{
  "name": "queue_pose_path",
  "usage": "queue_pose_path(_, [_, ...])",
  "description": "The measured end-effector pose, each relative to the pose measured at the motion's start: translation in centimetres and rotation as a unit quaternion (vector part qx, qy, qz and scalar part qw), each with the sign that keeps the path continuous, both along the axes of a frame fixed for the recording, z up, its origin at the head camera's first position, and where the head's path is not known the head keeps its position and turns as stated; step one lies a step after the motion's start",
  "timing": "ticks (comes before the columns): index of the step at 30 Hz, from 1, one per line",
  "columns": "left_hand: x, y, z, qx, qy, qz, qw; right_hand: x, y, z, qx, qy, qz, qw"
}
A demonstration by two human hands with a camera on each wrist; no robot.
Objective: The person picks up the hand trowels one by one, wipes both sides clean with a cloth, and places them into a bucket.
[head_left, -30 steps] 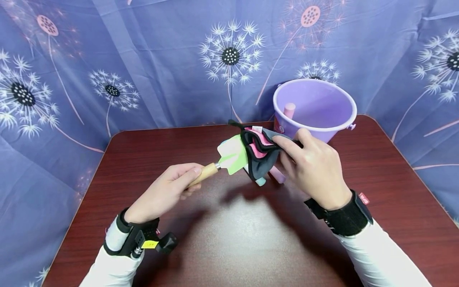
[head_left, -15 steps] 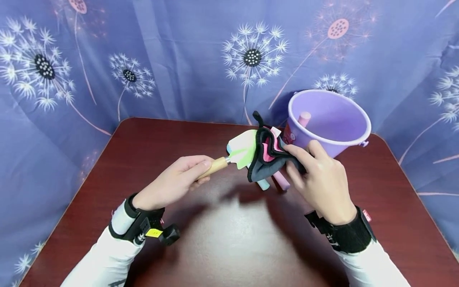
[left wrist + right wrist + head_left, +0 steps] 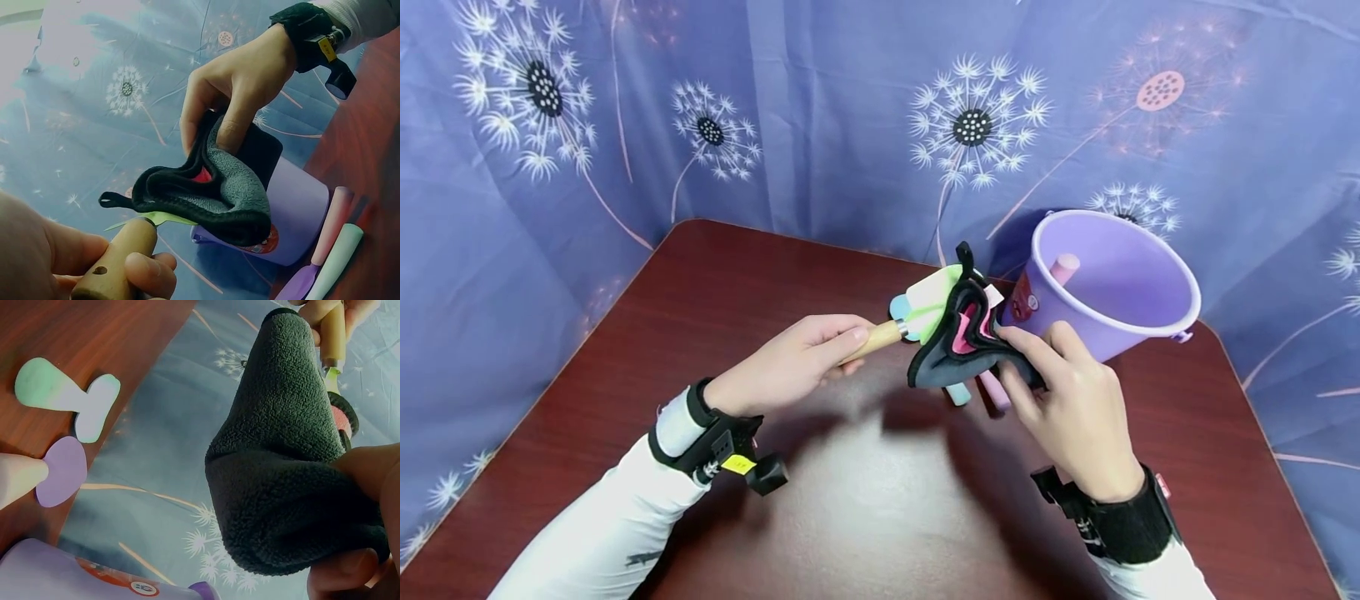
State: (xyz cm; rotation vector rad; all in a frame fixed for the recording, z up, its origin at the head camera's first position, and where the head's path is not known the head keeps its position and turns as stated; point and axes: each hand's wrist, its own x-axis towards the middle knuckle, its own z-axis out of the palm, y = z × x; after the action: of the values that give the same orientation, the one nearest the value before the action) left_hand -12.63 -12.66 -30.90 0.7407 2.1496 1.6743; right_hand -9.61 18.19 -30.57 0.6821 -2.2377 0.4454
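My left hand [image 3: 797, 358] grips the wooden handle of a small garden trowel [image 3: 880, 337], its light green blade pointing up and to the right. Between finger and thumb, my right hand [image 3: 1078, 404] pinches a folded grey cloth [image 3: 943, 367] with black edging, a hanging loop and pink inside. The fuzzy grey side of the cloth faces the right wrist view. In the head view the cloth covers the far part of the blade, which shows as a thin green strip under it in the left wrist view. Both things are held above the table.
A purple bucket [image 3: 1067, 321] stands at the back right, a pink handle [image 3: 1065, 267] sticking up inside. Beneath the cloth, a mint-handled toy tool [image 3: 53, 387] and a purple-headed toy tool [image 3: 64, 472] lie on the brown table [image 3: 722, 292]. A flowered blue curtain [image 3: 850, 125] hangs behind.
The head view has swung left and tilted, so everything appears shifted right. The cloth has opened out sideways and slid further over the trowel blade; both hands keep their holds.
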Motion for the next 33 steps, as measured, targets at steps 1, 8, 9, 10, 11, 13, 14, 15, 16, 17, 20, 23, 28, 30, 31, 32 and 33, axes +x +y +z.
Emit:
queue_pose_path(1, [0.0,0.1,0.0,-0.001,-0.002,-0.001,1.0000,0.0,0.2,-0.3,0.001,-0.001,0.000,1.0000])
queue_pose_path(8, [-0.1,0.6,0.2,-0.009,-0.004,-0.005,0.9999,-0.1,0.7,-1.0,0.024,0.005,0.024,0.9994])
queue_pose_path(9, [-0.1,0.7,0.2,-0.009,-0.006,-0.004,0.9999,-0.1,0.7,-1.0,0.028,0.008,0.029,0.9992])
queue_pose_path(10, [-0.2,0.7,0.2,-0.008,-0.008,-0.004,0.9999,-0.1,0.7,-1.0,0.032,0.010,0.033,0.9989])
queue_pose_path(11, [-0.2,0.8,0.2,-0.005,-0.011,-0.005,0.9999,-0.1,0.6,-1.0,0.036,0.012,0.037,0.9986])
queue_pose_path(13, [-0.1,0.9,0.2,-0.001,-0.017,-0.004,0.9999,-0.1,0.6,-0.9,0.044,0.014,0.044,0.9980])
queue_pose_path(14, [-0.1,0.9,0.2,-0.001,-0.019,-0.002,0.9998,-0.1,0.6,-0.9,0.047,0.014,0.047,0.9977])
queue_pose_path(15, [-0.1,0.9,0.3,0.000,-0.022,-0.002,0.9998,0.0,0.6,-0.8,0.050,0.014,0.050,0.9974])
queue_pose_path(16, [-0.1,0.9,0.3,0.001,-0.025,0.000,0.9997,0.0,0.6,-0.7,0.054,0.015,0.052,0.9971])
queue_pose_path(17, [-0.1,0.9,0.3,0.000,-0.028,0.002,0.9996,0.0,0.6,-0.7,0.057,0.017,0.053,0.9968])
queue_pose_path(20, [-0.1,0.9,0.3,-0.003,-0.036,0.006,0.9993,0.0,0.6,-0.4,0.063,0.023,0.058,0.9961])
queue_pose_path(23, [-0.1,0.8,0.4,-0.011,-0.041,0.011,0.9990,0.0,0.6,0.0,0.064,0.029,0.060,0.9957])
queue_pose_path(28, [0.0,0.5,0.5,-0.027,-0.043,0.017,0.9986,-0.3,0.8,0.5,0.063,0.045,0.058,0.9953])
queue_pose_path(30, [0.1,0.5,0.5,-0.027,-0.046,0.019,0.9984,-0.4,0.9,0.7,0.064,0.051,0.054,0.9952])
queue_pose_path(31, [0.1,0.5,0.5,-0.027,-0.046,0.019,0.9984,-0.5,0.9,0.7,0.064,0.052,0.052,0.9952])
queue_pose_path(32, [0.1,0.4,0.6,-0.028,-0.046,0.021,0.9984,-0.5,1.0,0.8,0.065,0.052,0.050,0.9953])
queue_pose_path(33, [0.1,0.4,0.6,-0.027,-0.045,0.021,0.9984,-0.6,1.1,0.8,0.066,0.052,0.048,0.9953])
